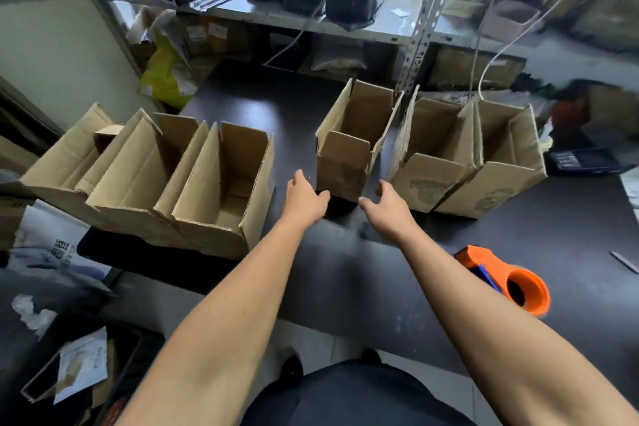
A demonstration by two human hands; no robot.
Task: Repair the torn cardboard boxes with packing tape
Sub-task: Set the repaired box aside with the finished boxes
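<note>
A small open cardboard box (349, 156) stands upright in the middle of the dark table (570, 239), its flaps raised and a scuffed patch on its near face. My left hand (304, 199) reaches toward its lower left corner with fingers spread and relaxed, just short of the box. My right hand (389, 206) is held open near the lower right corner, holding nothing. An orange tape dispenser (508, 278) lies on the table to the right of my right forearm.
A row of open boxes (214, 194) sits at the left, hanging over the table's edge. Two more open boxes (463, 162) stand right of the small one. Metal shelving (345, 21) with bags rises behind. Clutter and papers (79, 363) lie on the floor at lower left.
</note>
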